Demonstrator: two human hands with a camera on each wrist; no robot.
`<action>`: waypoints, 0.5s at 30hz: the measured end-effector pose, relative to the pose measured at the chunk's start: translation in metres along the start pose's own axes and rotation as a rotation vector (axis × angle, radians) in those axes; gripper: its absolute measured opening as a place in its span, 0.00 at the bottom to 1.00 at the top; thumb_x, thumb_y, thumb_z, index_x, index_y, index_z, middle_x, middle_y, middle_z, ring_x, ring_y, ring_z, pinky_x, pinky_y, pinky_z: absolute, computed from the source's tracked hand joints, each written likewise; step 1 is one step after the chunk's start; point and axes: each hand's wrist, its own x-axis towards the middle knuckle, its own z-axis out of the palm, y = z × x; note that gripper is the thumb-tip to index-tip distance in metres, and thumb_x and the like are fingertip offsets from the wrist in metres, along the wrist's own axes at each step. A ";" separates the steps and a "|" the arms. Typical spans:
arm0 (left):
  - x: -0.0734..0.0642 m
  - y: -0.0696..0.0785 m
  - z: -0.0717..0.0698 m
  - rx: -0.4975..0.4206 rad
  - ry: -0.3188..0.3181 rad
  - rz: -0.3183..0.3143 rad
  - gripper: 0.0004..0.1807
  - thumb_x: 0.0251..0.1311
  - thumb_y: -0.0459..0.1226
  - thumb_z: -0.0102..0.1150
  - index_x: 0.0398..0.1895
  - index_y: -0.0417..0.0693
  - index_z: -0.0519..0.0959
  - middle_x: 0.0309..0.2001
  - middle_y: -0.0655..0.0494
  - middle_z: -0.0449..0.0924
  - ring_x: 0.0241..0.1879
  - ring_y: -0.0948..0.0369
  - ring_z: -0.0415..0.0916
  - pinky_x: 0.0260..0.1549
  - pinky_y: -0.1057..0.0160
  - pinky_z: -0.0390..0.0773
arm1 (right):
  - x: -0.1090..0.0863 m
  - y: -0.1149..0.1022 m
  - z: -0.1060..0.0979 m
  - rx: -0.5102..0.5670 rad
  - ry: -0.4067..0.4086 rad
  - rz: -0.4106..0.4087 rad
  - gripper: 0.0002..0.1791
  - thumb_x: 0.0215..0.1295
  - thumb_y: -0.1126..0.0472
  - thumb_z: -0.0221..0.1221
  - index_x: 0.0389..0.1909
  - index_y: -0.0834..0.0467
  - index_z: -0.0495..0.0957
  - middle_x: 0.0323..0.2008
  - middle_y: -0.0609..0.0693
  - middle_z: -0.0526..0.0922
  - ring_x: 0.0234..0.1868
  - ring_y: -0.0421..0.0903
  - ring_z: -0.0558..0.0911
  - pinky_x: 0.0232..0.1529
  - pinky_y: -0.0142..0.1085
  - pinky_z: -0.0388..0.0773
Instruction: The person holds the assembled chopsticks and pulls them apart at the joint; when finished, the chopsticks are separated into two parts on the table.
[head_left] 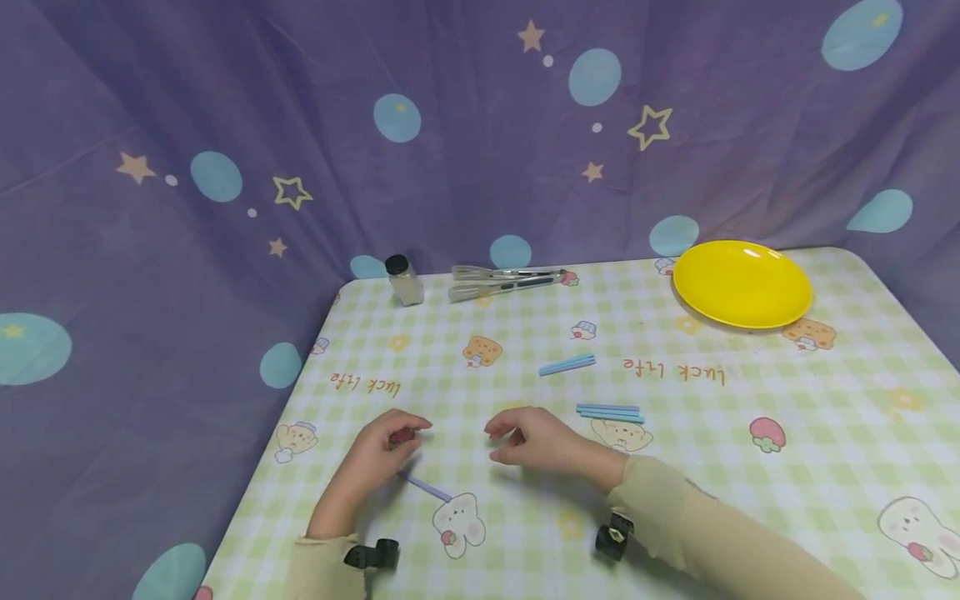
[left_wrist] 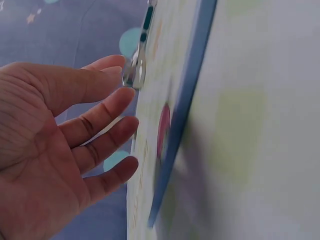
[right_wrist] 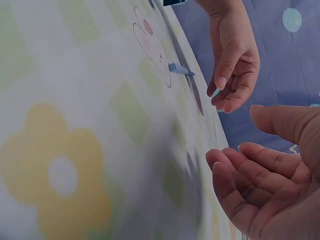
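My left hand is held over the near left of the table, its fingers loosely bent and nothing between them. A thin bluish-purple stick lies on the cloth just below and to the right of it; the left wrist view shows this stick large, beside the fingers. To the right, my right hand faces the left one with thumb and fingers apart, holding nothing. Past the right hand lies a row of blue and purple sticks. Farther back is a smaller bunch of blue sticks.
A yellow plate stands at the back right. Metal tongs lie along the back edge, with a black-capped jar to their left. A checked, printed cloth covers the table, and a purple curtain hangs behind.
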 end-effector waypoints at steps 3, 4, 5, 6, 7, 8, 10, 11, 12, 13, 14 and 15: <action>-0.010 -0.009 -0.007 0.022 0.036 0.040 0.16 0.54 0.22 0.65 0.44 0.44 0.84 0.42 0.52 0.81 0.44 0.53 0.77 0.48 0.52 0.74 | 0.005 -0.005 0.007 0.038 -0.031 0.010 0.20 0.61 0.60 0.66 0.53 0.63 0.78 0.48 0.55 0.83 0.40 0.43 0.84 0.41 0.33 0.78; -0.012 -0.012 -0.009 0.033 0.043 0.052 0.17 0.53 0.21 0.64 0.45 0.43 0.84 0.44 0.51 0.80 0.47 0.52 0.76 0.50 0.50 0.72 | 0.007 -0.006 0.009 0.044 -0.037 0.018 0.21 0.61 0.61 0.66 0.53 0.63 0.78 0.48 0.55 0.83 0.39 0.42 0.84 0.40 0.32 0.78; -0.015 -0.014 -0.012 0.037 0.046 0.054 0.17 0.53 0.20 0.63 0.45 0.43 0.83 0.45 0.50 0.80 0.49 0.50 0.74 0.52 0.49 0.70 | 0.008 -0.007 0.010 0.052 -0.044 0.026 0.21 0.61 0.61 0.67 0.54 0.63 0.78 0.49 0.55 0.83 0.39 0.41 0.84 0.39 0.32 0.78; -0.018 -0.017 -0.014 0.037 0.050 0.041 0.19 0.52 0.19 0.62 0.45 0.42 0.83 0.47 0.49 0.79 0.52 0.49 0.72 0.53 0.48 0.68 | 0.009 -0.007 0.012 0.057 -0.052 0.032 0.22 0.60 0.61 0.67 0.54 0.64 0.78 0.49 0.55 0.83 0.38 0.41 0.84 0.39 0.32 0.78; -0.022 -0.019 -0.016 0.042 0.054 0.018 0.20 0.51 0.18 0.60 0.46 0.43 0.83 0.49 0.48 0.77 0.55 0.48 0.69 0.54 0.46 0.66 | 0.010 -0.008 0.014 0.054 -0.061 0.040 0.22 0.59 0.61 0.68 0.54 0.64 0.78 0.49 0.55 0.83 0.37 0.40 0.83 0.38 0.32 0.78; -0.025 -0.020 -0.018 0.043 0.048 -0.009 0.22 0.50 0.17 0.58 0.47 0.44 0.83 0.51 0.46 0.76 0.57 0.46 0.66 0.54 0.44 0.65 | 0.011 -0.007 0.016 0.047 -0.067 0.053 0.22 0.59 0.61 0.68 0.54 0.64 0.79 0.49 0.54 0.83 0.36 0.39 0.83 0.37 0.31 0.77; -0.030 -0.024 -0.021 0.062 0.031 -0.060 0.27 0.47 0.16 0.54 0.49 0.45 0.82 0.54 0.44 0.72 0.59 0.43 0.63 0.54 0.41 0.64 | 0.012 -0.006 0.019 0.030 -0.077 0.065 0.22 0.58 0.61 0.68 0.53 0.64 0.79 0.48 0.53 0.83 0.35 0.38 0.81 0.37 0.31 0.76; -0.032 -0.025 -0.021 0.074 0.024 -0.085 0.27 0.46 0.16 0.54 0.48 0.46 0.82 0.54 0.44 0.71 0.59 0.43 0.62 0.54 0.40 0.64 | 0.013 -0.005 0.021 0.023 -0.081 0.067 0.22 0.58 0.62 0.69 0.53 0.64 0.79 0.48 0.53 0.83 0.34 0.38 0.81 0.36 0.31 0.76; -0.033 -0.027 -0.021 0.096 0.022 -0.103 0.27 0.45 0.16 0.54 0.47 0.47 0.82 0.54 0.43 0.71 0.58 0.43 0.62 0.54 0.40 0.65 | 0.013 -0.004 0.022 0.015 -0.083 0.068 0.22 0.57 0.62 0.69 0.52 0.64 0.79 0.47 0.53 0.83 0.34 0.38 0.81 0.36 0.31 0.76; -0.033 -0.028 -0.021 0.126 0.024 -0.111 0.25 0.46 0.17 0.56 0.46 0.47 0.83 0.53 0.44 0.71 0.57 0.43 0.63 0.53 0.41 0.66 | 0.013 -0.003 0.023 0.009 -0.083 0.068 0.22 0.57 0.62 0.69 0.52 0.64 0.79 0.46 0.52 0.83 0.33 0.38 0.80 0.36 0.31 0.75; -0.033 -0.030 -0.020 0.150 0.028 -0.115 0.23 0.47 0.17 0.59 0.44 0.47 0.83 0.51 0.44 0.72 0.55 0.44 0.64 0.52 0.42 0.66 | 0.013 -0.002 0.024 0.005 -0.081 0.066 0.21 0.57 0.62 0.69 0.52 0.64 0.79 0.45 0.52 0.83 0.32 0.38 0.80 0.36 0.31 0.75; -0.032 -0.031 -0.018 0.183 0.037 -0.114 0.20 0.48 0.19 0.62 0.41 0.48 0.84 0.49 0.45 0.72 0.53 0.45 0.66 0.51 0.44 0.67 | 0.014 -0.001 0.026 -0.003 -0.078 0.059 0.21 0.57 0.62 0.69 0.51 0.64 0.80 0.45 0.52 0.83 0.32 0.38 0.79 0.35 0.31 0.75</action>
